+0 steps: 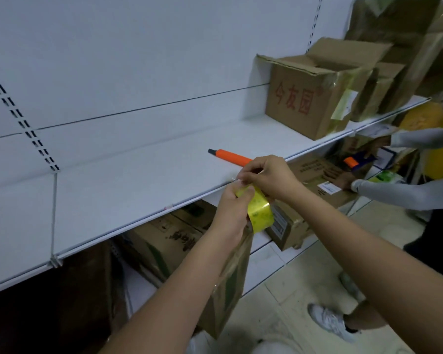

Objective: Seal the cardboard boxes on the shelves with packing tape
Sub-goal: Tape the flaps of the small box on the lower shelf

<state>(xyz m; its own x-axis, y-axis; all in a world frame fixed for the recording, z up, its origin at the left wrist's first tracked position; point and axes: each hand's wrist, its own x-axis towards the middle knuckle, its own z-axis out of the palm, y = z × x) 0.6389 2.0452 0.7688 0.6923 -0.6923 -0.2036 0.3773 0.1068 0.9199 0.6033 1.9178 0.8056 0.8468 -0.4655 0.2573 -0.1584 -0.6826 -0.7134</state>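
Left hand (230, 208) grips the tape roll (260, 212) just below the right hand (269, 177), whose fingers (248, 175) pinch its loose end; open box (315, 95) sits up-right on the shelf (138, 180), nearer the right.

Head cam – looks fwd/down, close on shelf (138, 180) edge.
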